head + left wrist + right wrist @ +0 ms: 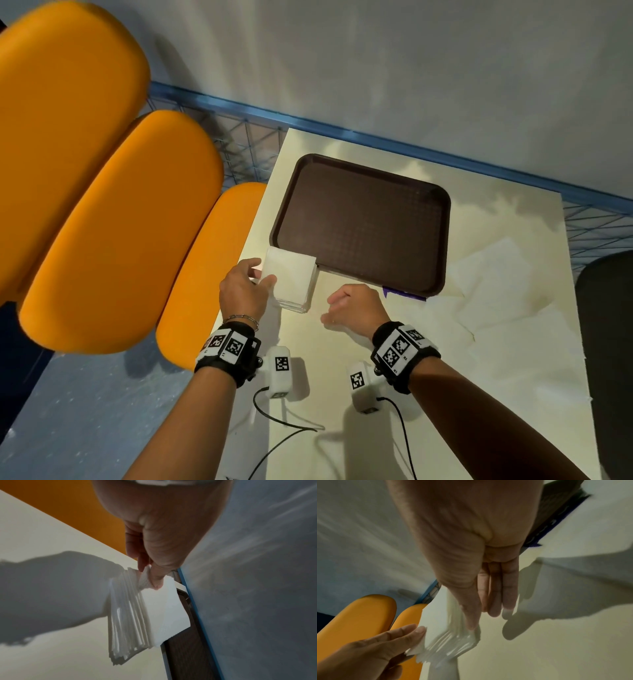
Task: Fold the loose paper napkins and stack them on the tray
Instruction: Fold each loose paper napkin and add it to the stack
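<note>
**Table layout**

The tray (363,222) lies at the table's (342,394) far side. A napkin stack (291,281) sits at its near-left corner, overlapping the rim. Loose napkins (493,291) lie right of the tray. Chairs (113,233) stand left.

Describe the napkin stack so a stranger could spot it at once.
Start at the cream table and find the dark brown tray. At the tray's near left corner, just off it, sits the stack, a thick white square pile with the left hand pinching its top sheet. The other napkins, right of the tray, lie flat and unfolded.
</note>
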{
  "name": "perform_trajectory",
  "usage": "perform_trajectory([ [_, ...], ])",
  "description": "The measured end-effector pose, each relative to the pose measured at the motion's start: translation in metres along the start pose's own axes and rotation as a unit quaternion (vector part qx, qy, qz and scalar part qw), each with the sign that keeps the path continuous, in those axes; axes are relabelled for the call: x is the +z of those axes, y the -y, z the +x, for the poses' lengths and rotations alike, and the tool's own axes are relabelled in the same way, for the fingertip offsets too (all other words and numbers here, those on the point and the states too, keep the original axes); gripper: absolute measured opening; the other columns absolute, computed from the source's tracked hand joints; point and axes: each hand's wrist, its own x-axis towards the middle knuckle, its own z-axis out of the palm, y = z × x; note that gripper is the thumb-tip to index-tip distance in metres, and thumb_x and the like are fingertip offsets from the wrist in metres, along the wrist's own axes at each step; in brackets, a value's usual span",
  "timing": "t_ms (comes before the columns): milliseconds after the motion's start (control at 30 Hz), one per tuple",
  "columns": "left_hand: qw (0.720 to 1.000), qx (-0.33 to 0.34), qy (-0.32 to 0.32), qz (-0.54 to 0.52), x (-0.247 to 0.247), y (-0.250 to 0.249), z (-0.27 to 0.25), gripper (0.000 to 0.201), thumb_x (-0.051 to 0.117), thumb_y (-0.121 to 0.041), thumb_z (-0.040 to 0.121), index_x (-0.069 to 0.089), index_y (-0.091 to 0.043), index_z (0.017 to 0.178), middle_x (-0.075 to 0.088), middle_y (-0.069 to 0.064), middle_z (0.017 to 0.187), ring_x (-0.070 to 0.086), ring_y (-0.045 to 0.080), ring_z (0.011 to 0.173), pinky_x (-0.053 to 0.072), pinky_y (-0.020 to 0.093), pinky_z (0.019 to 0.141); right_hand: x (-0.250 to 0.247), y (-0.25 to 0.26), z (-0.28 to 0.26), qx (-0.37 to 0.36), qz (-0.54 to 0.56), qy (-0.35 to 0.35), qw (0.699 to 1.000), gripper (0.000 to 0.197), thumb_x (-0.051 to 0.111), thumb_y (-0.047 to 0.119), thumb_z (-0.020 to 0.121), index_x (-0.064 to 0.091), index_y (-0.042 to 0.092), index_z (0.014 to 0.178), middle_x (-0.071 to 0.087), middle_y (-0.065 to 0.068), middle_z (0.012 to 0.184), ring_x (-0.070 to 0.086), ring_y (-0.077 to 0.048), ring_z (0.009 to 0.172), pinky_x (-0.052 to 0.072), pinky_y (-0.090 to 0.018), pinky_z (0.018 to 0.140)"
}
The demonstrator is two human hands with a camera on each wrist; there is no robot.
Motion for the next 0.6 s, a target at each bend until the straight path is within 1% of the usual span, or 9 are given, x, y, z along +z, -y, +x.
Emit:
perform_trajectory([
  [67,1.000,0.015,-0.014,0.013,-0.002,-0.001,-0.003,0.053,0.086,-0.032,0.085,0.065,-0.022,0.132,0.066,0.001,0.125,0.066,0.019,0.103,0.055,0.035,0.081,-0.016,-0.019,-0.012,-0.020,-0.076,-0.001,0.997,0.036,0.096,0.017,0.064,0.075,0.022,0.092,0.074,0.008,0.091,0.073,-0.014,0.088,0.060,-0.022,0.076],
  [100,0.999,0.024,-0.025,0.020,-0.002,-0.002,-0.005,0.055,0.086,-0.036,0.084,0.064,-0.022,0.133,0.063,0.001,0.129,0.065,0.020,0.109,0.056,0.038,0.085,-0.027,-0.029,-0.019,-0.031,-0.117,-0.010,0.993,0.037,0.094,0.016,0.069,0.073,0.022,0.099,0.072,0.011,0.095,0.071,-0.013,0.091,0.057,-0.020,0.077],
  [167,0.997,0.056,-0.050,0.034,-0.003,-0.006,-0.014,0.053,0.084,-0.040,0.085,0.064,-0.023,0.132,0.060,0.001,0.131,0.061,0.022,0.117,0.056,0.044,0.092,-0.047,-0.056,-0.034,-0.042,-0.210,-0.038,0.976,0.048,0.093,0.023,0.073,0.070,0.024,0.115,0.067,0.011,0.110,0.067,-0.014,0.106,0.055,-0.025,0.089],
  [267,0.990,0.124,-0.055,0.032,0.002,-0.016,-0.041,0.039,0.080,-0.037,0.089,0.068,-0.025,0.123,0.061,-0.001,0.124,0.060,0.021,0.113,0.056,0.043,0.089,-0.073,-0.096,-0.057,-0.025,-0.346,-0.035,0.937,0.076,0.093,0.042,0.073,0.057,0.029,0.139,0.054,0.004,0.134,0.052,-0.018,0.126,0.047,-0.030,0.103],
  [333,0.987,0.159,-0.001,0.028,0.014,-0.023,-0.069,0.028,0.078,-0.034,0.090,0.072,-0.025,0.116,0.062,-0.005,0.116,0.062,0.016,0.101,0.055,0.037,0.084,-0.084,-0.121,-0.070,-0.012,-0.377,-0.020,0.926,0.091,0.092,0.045,0.074,0.046,0.029,0.151,0.044,0.002,0.147,0.044,-0.020,0.135,0.042,-0.030,0.109],
  [433,0.973,0.181,0.138,0.047,0.046,-0.026,-0.112,0.020,0.079,-0.033,0.091,0.072,-0.027,0.109,0.063,-0.011,0.107,0.064,0.010,0.088,0.051,0.027,0.078,-0.091,-0.149,-0.084,-0.024,-0.389,-0.031,0.920,0.096,0.092,0.037,0.077,0.039,0.027,0.157,0.033,0.001,0.156,0.040,-0.020,0.140,0.042,-0.028,0.112],
  [467,0.963,0.181,0.185,0.070,0.061,-0.024,-0.124,0.023,0.078,-0.035,0.091,0.071,-0.028,0.111,0.062,-0.011,0.110,0.065,0.011,0.093,0.051,0.027,0.080,-0.092,-0.154,-0.086,-0.032,-0.383,-0.038,0.922,0.094,0.091,0.034,0.078,0.040,0.027,0.157,0.032,0.001,0.157,0.039,-0.020,0.141,0.043,-0.028,0.111],
  [533,0.941,0.174,0.258,0.130,0.092,-0.021,-0.144,0.037,0.076,-0.040,0.090,0.067,-0.027,0.123,0.058,-0.008,0.121,0.062,0.015,0.112,0.052,0.030,0.092,-0.091,-0.161,-0.087,-0.053,-0.372,-0.053,0.925,0.091,0.091,0.032,0.079,0.042,0.026,0.156,0.032,0.002,0.157,0.039,-0.020,0.141,0.045,-0.027,0.109],
  [600,0.927,0.143,0.291,0.190,0.118,-0.024,-0.161,0.056,0.073,-0.048,0.088,0.058,-0.023,0.135,0.052,-0.002,0.132,0.055,0.020,0.124,0.051,0.035,0.101,-0.091,-0.165,-0.088,-0.072,-0.368,-0.067,0.924,0.090,0.091,0.034,0.079,0.044,0.026,0.155,0.033,0.002,0.156,0.039,-0.021,0.143,0.045,-0.029,0.111],
])
